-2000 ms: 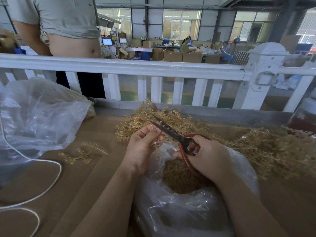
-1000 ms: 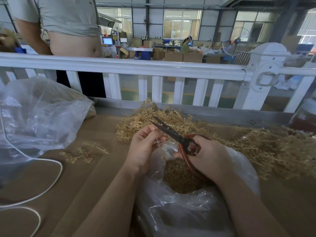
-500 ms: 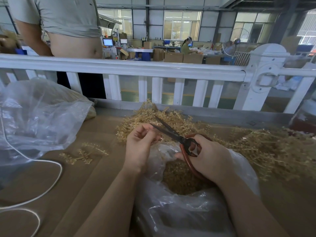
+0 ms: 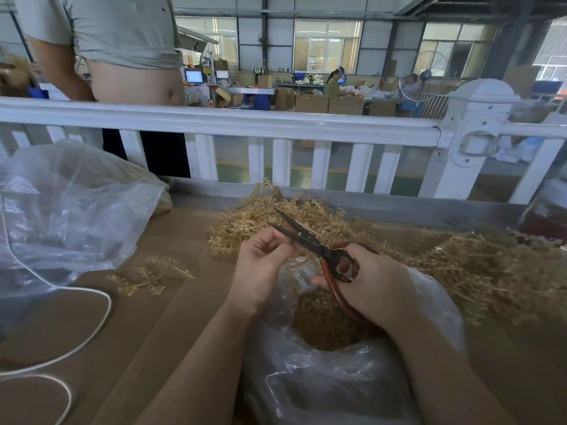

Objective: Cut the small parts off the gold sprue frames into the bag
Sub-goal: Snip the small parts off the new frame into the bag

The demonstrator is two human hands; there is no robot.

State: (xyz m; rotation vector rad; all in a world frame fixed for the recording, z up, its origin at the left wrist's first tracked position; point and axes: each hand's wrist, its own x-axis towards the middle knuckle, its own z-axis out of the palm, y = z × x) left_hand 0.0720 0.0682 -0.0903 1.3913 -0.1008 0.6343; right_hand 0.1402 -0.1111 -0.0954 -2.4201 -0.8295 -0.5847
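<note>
Step in hand: the left hand [image 4: 260,268] holds a thin pale gold plastic sprue frame [image 4: 299,262] over the mouth of the clear crinkled plastic bag [image 4: 322,384], fingers curled round it, while the right hand [image 4: 372,283] works the dark-bladed scissors with red-brown looped handles [image 4: 310,240]
Right hand fingers: curled through and round the handle loops, gripping them; the blades stand parted in a narrow V, their tips pointing up and away over the pile
Left hand fingers: pinched near the blades; the frame is mostly hidden behind them, so how many parts are left on it is hard to tell
Done so far: a deep heap of small loose gold cut parts [image 4: 325,320] already lies in the bag, just below both hands
Left to do: a large tangled pile of uncut gold sprue frames [image 4: 478,271] spreads along the back and right of the brown cardboard-covered bench [image 4: 129,348]; judging by its bulk, much work remains
Stray pieces: a few flat gold frames lying apart [image 4: 150,274] on the bench to the left of the hands
Materials: frames are thin, brittle-looking branching sticks with tiny knobs at the twig ends, matt gold; the bag film is soft, glossy and wrinkled; the bench cover is dull, flat board with seams
Nearby: a second large clear plastic bag [image 4: 67,210] slumped at the left, a white cord [image 4: 61,357] looping across the bench, a white railing [image 4: 214,124] behind
</note>
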